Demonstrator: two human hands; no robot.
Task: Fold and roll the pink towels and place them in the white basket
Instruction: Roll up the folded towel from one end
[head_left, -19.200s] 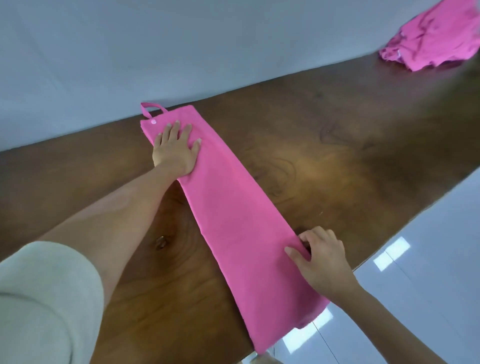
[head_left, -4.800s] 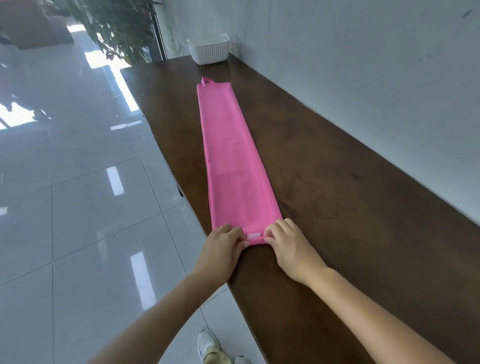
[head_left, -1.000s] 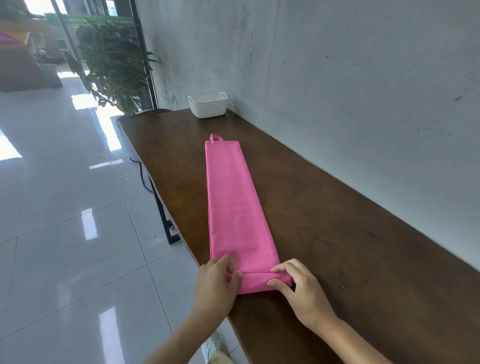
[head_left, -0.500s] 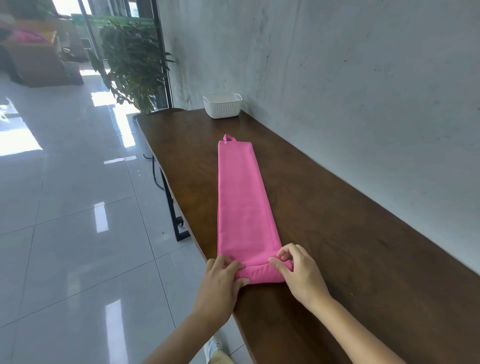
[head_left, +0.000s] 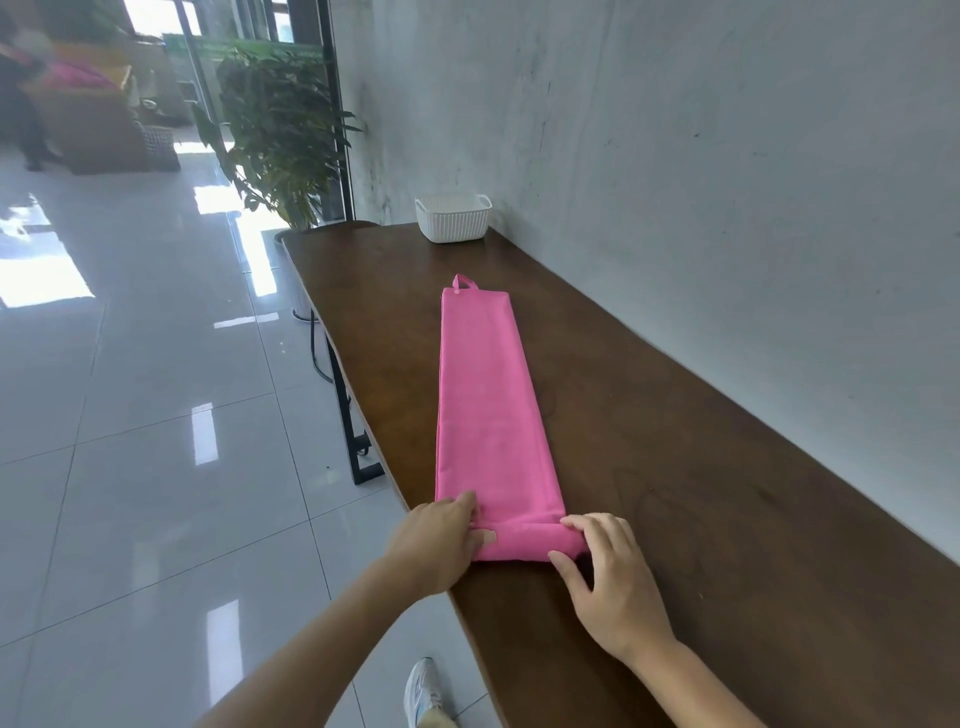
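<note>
Gripping pink towel's (head_left: 488, 415) rolled near end, left hand (head_left: 441, 540) and right hand (head_left: 613, 587) curled round it; turns hidden, maybe two. Long axis toward white basket (head_left: 454, 223).

A potted plant (head_left: 280, 130) stands beyond the wooden table (head_left: 675, 493).

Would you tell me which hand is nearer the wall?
Right. The right hand grips the pink towel on the side facing the wall; the left hand grips it at the table edge, farther away.
</note>
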